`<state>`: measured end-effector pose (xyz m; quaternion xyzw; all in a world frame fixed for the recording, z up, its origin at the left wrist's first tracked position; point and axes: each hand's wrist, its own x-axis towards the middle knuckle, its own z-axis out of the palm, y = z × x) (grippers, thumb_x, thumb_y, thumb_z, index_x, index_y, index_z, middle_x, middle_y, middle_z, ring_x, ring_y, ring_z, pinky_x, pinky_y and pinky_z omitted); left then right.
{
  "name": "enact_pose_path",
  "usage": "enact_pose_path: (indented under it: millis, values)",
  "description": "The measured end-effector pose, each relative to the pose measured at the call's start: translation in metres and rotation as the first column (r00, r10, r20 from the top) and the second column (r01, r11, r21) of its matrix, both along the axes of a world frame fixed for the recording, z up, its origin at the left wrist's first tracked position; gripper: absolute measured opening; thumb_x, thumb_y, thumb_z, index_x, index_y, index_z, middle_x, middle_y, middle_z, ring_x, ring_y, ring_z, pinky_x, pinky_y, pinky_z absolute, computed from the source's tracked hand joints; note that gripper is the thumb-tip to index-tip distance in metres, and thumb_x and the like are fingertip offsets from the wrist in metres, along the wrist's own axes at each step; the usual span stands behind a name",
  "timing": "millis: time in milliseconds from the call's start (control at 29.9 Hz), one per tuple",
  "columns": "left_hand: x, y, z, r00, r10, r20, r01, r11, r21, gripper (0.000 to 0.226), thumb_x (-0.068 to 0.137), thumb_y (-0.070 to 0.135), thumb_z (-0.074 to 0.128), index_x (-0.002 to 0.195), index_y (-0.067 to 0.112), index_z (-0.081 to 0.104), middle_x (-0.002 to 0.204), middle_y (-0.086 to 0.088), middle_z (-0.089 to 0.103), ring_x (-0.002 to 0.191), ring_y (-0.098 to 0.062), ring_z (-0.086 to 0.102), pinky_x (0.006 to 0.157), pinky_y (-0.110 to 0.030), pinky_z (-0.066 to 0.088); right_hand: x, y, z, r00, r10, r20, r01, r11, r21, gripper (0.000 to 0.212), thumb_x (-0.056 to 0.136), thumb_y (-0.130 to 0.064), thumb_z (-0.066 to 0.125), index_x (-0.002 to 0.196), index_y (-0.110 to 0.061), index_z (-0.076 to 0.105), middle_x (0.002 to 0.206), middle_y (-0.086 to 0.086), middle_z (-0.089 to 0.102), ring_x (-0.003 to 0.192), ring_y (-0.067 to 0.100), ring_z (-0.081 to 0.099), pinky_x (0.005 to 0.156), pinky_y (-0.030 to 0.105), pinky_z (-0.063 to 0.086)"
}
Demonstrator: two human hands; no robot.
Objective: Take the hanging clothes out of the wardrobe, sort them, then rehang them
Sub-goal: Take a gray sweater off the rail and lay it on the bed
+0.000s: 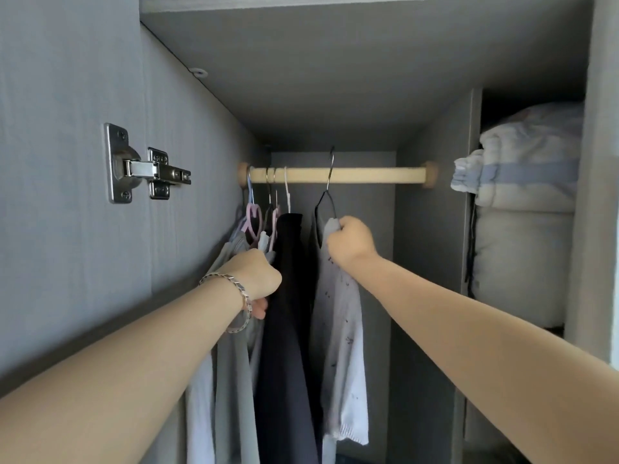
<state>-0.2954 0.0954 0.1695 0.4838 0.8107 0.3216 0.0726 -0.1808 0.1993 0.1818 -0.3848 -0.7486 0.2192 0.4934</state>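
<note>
Pale top (pixel 338 313) in right hand (pixel 350 242); grey shirt (pixel 231 380) seemingly in left hand (pixel 256 276).

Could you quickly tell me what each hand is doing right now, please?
Left hand: closed, gripping the grey clothes.
Right hand: closed, gripping the pale patterned top at its shoulder.

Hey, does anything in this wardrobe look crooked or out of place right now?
The black hanger by the right hand sits tilted, its hook standing well above the rod. Nothing else stands out.
</note>
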Motion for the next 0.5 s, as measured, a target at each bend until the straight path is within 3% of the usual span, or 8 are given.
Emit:
enact_pose_path:
  millis: [67,134,234,335,502]
  values:
    - [0.009,-0.006,-0.004,0.995,0.034,-0.091,-0.033,0.999,0.011,0.014,0.093,0.013,0.039,0.091,0.002,0.049,0.067,-0.01,0.066,0.042,-0.016,0.06,0.037,-0.017,0.04,0.026,-0.021,-0.008,0.999,0.015,0.048,-0.015,1.0,0.001,0.029,0.098,-0.015,0.032,0.073,-0.006,0.044,0.066,0.0,0.037,0.073,0.019,0.043,0.061,0.024,0.034]
    - [0.023,-0.013,-0.01,0.973,0.077,-0.219,-0.07,0.997,0.039,0.019,0.094,0.018,0.038,0.085,0.007,0.051,0.081,-0.01,0.07,0.053,-0.019,0.065,0.048,-0.02,0.043,0.053,-0.042,-0.019,0.992,0.016,0.122,-0.015,1.0,-0.012,0.03,0.097,-0.012,0.031,0.069,-0.008,0.039,0.065,0.0,0.036,0.06,0.015,0.037,0.05,0.022,0.027]
    - [0.053,-0.027,-0.025,0.893,0.162,-0.419,-0.123,0.985,0.119,0.018,0.095,0.023,0.038,0.084,0.01,0.045,0.108,-0.006,0.062,0.052,-0.014,0.048,0.048,-0.021,0.031,0.092,-0.074,-0.037,0.979,0.008,0.203,0.005,0.998,-0.065,0.035,0.096,-0.009,0.03,0.061,-0.012,0.029,0.062,0.001,0.033,0.053,0.012,0.031,0.046,0.023,0.024]
    - [0.084,-0.043,-0.051,0.888,0.115,-0.445,-0.077,0.992,0.103,0.013,0.094,0.023,0.039,0.089,0.011,0.039,0.072,0.0,0.053,0.054,-0.016,0.045,0.05,-0.024,0.029,0.126,-0.107,-0.063,0.968,0.023,0.249,0.015,0.988,-0.151,0.037,0.096,-0.009,0.03,0.059,-0.014,0.027,0.06,0.001,0.032,0.051,0.012,0.03,0.044,0.022,0.023]
    - [0.136,-0.07,-0.099,0.91,-0.094,-0.404,0.05,0.992,-0.119,0.024,0.091,0.024,0.041,0.069,0.014,0.043,0.058,0.001,0.051,0.054,-0.018,0.05,0.051,-0.021,0.033,0.18,-0.165,-0.113,0.95,0.044,0.308,0.045,0.96,-0.277,0.032,0.092,-0.008,0.031,0.06,-0.013,0.029,0.061,0.0,0.033,0.052,0.012,0.03,0.046,0.02,0.025]
